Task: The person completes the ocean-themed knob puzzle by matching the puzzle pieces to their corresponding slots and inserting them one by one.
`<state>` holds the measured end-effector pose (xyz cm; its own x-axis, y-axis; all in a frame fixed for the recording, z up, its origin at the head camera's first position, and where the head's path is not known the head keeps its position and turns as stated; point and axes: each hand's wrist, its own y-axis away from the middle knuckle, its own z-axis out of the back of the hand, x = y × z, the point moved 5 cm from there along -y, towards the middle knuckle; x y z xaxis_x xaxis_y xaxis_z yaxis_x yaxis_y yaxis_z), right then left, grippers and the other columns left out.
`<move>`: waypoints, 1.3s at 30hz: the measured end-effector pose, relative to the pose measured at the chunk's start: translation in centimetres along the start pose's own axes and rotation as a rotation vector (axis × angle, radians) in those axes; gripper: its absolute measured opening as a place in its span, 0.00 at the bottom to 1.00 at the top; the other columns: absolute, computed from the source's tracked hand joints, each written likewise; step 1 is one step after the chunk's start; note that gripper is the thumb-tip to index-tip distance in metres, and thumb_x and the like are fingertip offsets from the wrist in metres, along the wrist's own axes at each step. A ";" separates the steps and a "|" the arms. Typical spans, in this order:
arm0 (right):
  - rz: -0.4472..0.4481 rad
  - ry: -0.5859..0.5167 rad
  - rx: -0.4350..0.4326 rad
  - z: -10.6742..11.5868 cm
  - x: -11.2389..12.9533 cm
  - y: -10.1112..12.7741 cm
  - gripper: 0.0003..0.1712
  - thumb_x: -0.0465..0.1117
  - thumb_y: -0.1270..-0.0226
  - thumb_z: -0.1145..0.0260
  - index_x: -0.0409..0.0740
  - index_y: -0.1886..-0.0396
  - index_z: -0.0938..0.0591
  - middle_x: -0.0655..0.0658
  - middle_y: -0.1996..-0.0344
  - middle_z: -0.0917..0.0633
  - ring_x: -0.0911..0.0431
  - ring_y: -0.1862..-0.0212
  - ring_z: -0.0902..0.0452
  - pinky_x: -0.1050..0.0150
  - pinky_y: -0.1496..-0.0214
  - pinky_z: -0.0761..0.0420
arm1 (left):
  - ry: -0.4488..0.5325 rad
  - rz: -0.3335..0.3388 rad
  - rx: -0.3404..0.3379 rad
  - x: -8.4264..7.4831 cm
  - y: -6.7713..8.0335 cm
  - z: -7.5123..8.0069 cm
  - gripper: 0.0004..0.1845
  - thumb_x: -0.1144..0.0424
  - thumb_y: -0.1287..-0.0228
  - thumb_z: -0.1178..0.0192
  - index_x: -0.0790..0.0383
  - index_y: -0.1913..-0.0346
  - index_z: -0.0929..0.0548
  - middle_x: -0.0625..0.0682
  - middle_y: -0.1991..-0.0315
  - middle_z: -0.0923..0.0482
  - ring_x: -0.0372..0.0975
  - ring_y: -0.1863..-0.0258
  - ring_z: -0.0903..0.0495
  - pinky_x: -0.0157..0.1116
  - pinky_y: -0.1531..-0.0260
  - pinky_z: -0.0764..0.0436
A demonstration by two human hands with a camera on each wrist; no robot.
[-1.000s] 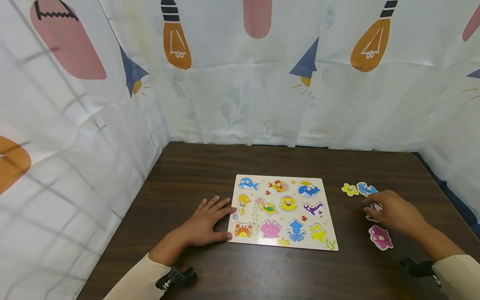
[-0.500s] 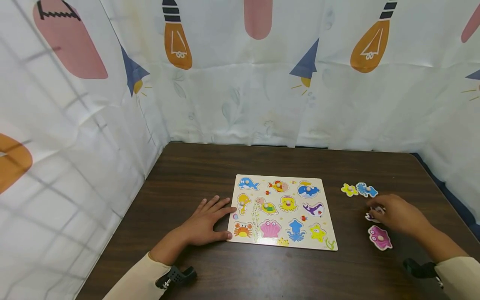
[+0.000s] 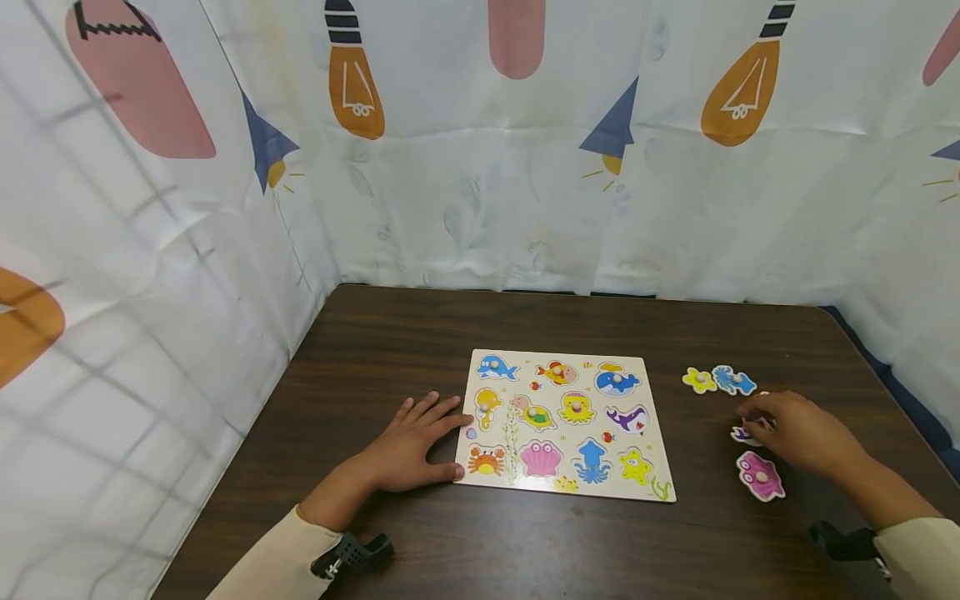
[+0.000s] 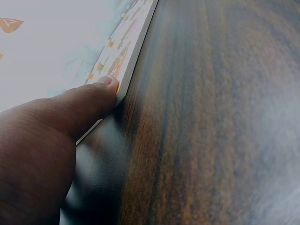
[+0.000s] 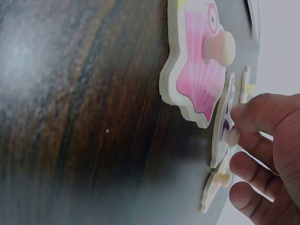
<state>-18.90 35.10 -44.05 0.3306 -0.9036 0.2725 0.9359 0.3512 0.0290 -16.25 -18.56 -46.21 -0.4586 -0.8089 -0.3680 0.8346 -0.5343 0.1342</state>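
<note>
My left hand (image 3: 411, 443) lies flat, fingers spread, at the left edge of a wooden sea-animal peg puzzle board (image 3: 551, 490). Its thumb (image 4: 96, 96) presses on the board's edge in the left wrist view. My right hand (image 3: 806, 433) is bent over a purple-and-white puzzle piece (image 3: 742, 436) right of the board. In the right wrist view, the thumb and fingers are close around that piece's knob (image 5: 229, 137); whether they pinch it is unclear. A pink shell piece (image 3: 761, 476) lies nearer me. Another knobbed piece (image 5: 213, 187) is mostly hidden by the hand in the head view.
Beyond my right hand lie a yellow starfish piece (image 3: 700, 380) and a blue squid piece (image 3: 733, 380), side by side. Several knobbed pieces sit in the board. The dark wooden table (image 3: 405, 333) is bordered by a printed white curtain (image 3: 480, 208) at the back and sides.
My right hand has shifted slightly right and toward me, uncovering the blue squid piece. My left hand and the board have stayed in place.
</note>
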 end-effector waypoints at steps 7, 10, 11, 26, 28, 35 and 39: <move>-0.015 -0.013 0.009 0.3 -0.2 0.3 0.09 0.37 0.37 0.27 0.38 0.59 0.13 0.52 0.68 0.16 0.55 0.66 0.22 0.54 0.67 0.19 | 0.006 -0.001 -0.002 0.1 0.0 -0.1 0.42 0.29 0.36 0.40 0.37 0.22 0.35 0.46 0.18 0.48 0.51 0.19 0.57 0.61 0.25 0.61; -0.017 -0.016 0.013 0.3 -0.2 0.4 0.08 0.37 0.36 0.27 0.39 0.59 0.13 0.48 0.65 0.13 0.50 0.62 0.18 0.47 0.63 0.17 | 0.007 0.000 -0.004 0.1 0.0 -0.1 0.42 0.29 0.37 0.40 0.37 0.22 0.35 0.46 0.18 0.48 0.51 0.19 0.57 0.61 0.25 0.61; -0.015 -0.016 0.014 0.4 -0.2 0.4 0.08 0.37 0.36 0.27 0.38 0.59 0.13 0.47 0.65 0.13 0.48 0.61 0.17 0.46 0.62 0.17 | 0.006 0.001 -0.005 0.2 0.0 -0.2 0.42 0.29 0.37 0.40 0.37 0.22 0.35 0.46 0.18 0.48 0.51 0.19 0.57 0.60 0.25 0.61; -0.025 -0.035 0.040 0.1 -0.7 1.0 0.10 0.32 0.42 0.27 0.37 0.59 0.13 0.44 0.62 0.13 0.45 0.59 0.16 0.43 0.60 0.16 | 0.010 -0.006 -0.008 0.1 0.1 -0.2 0.42 0.29 0.37 0.40 0.37 0.22 0.34 0.46 0.18 0.48 0.52 0.19 0.56 0.61 0.25 0.61; -0.023 -0.034 0.038 0.0 -0.7 1.0 0.09 0.32 0.43 0.27 0.38 0.61 0.13 0.46 0.64 0.13 0.48 0.61 0.17 0.46 0.62 0.16 | 0.009 -0.007 -0.009 0.1 0.1 -0.2 0.42 0.29 0.37 0.40 0.37 0.22 0.34 0.46 0.19 0.48 0.52 0.19 0.56 0.61 0.25 0.61; 0.004 -0.020 0.010 0.0 0.4 0.9 0.07 0.34 0.41 0.26 0.46 0.65 0.14 0.56 0.69 0.18 0.61 0.68 0.26 0.58 0.68 0.21 | 0.010 -0.008 -0.007 0.1 0.1 -0.1 0.42 0.30 0.36 0.40 0.38 0.22 0.34 0.46 0.18 0.48 0.52 0.19 0.56 0.61 0.25 0.61; 0.042 0.003 -0.028 0.1 1.4 0.6 0.06 0.36 0.40 0.26 0.48 0.64 0.13 0.56 0.68 0.18 0.61 0.67 0.26 0.58 0.67 0.20 | 0.007 -0.003 -0.008 0.1 0.0 -0.1 0.42 0.29 0.37 0.40 0.37 0.22 0.34 0.45 0.18 0.48 0.51 0.19 0.56 0.61 0.25 0.61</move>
<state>-17.94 34.07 -43.53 0.3703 -0.8888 0.2700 0.9241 0.3820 -0.0098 -16.22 -18.63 -46.37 -0.4588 -0.8054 -0.3752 0.8357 -0.5346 0.1259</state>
